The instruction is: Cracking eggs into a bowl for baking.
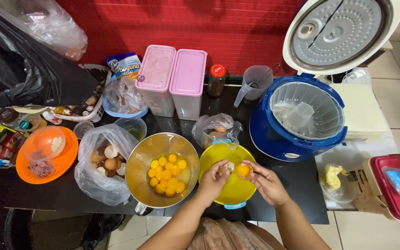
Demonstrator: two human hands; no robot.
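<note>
While both hands work above the yellow bowl point(233, 185), the right hand point(267, 183) cradles a half eggshell point(244, 171) with an orange yolk sitting in it, fingertips pinched on the shell's rim; the left hand point(214, 179) pinches the other shell half point(229, 166), whitish and apparently empty, just beside the first. Both hands are thus closed on shell, thumb opposed to the first fingers. The two halves are near each other, though whether their edges touch cannot be told.

Judged from its look, the shell is light, stiff and brittle: it likely cracks under squeeze, so the hold belongs on the curved outer wall near the rim, with light pressure. The broken edge is probably sharp enough to pierce the yolk. The yolk itself appears soft, wet and slippery, a body that keeps its shape only while its skin is whole; it is better carried in the shell cup than pinched directly.

To the left stands a metal bowl point(163, 169) holding many separated yolks in a little clear liquid. Farther left a clear plastic bag point(100, 178) holds spent brown and white shells. Behind the yellow bowl lies a small bag of whole eggs point(216, 129), and to the right an open blue rice cooker point(297, 122).
</note>
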